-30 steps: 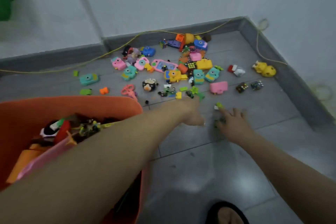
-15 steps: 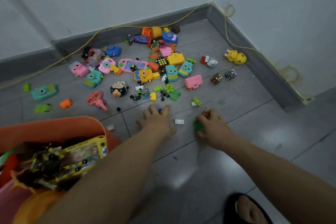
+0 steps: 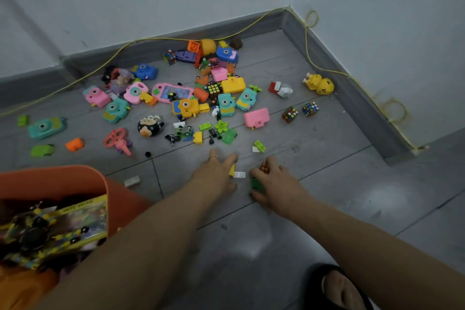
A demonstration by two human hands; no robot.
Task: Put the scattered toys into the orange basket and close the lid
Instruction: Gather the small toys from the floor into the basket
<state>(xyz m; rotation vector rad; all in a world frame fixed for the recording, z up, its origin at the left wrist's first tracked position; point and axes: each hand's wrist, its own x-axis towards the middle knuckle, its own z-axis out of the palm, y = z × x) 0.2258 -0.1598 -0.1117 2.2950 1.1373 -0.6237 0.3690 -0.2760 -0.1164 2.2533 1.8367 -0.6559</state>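
Observation:
The orange basket (image 3: 75,171) stands at the lower left, lid not in view, with a yellow toy package (image 3: 57,229) and other toys inside. Many scattered toys lie on the grey floor toward the corner, among them a pink block (image 3: 256,118), a penguin (image 3: 150,127) and a teal camera (image 3: 46,127). My left hand (image 3: 216,173) lies flat on the floor with its fingers straight, touching a small yellow piece (image 3: 231,170). My right hand (image 3: 274,181) curls round a green block (image 3: 255,184) and a small puzzle cube (image 3: 264,167). A white brick (image 3: 239,174) lies between the hands.
Two more puzzle cubes (image 3: 289,114) and a yellow duck (image 3: 319,84) lie to the right near the skirting. A yellow cable (image 3: 307,40) runs along the walls. Another white brick (image 3: 132,181) lies beside the basket. My sandalled foot (image 3: 337,287) is at the bottom right.
Both hands came down onto the floor in front of the toy pile. The right hand closed round the green block and the cube. A yellow piece now shows at the left fingertips.

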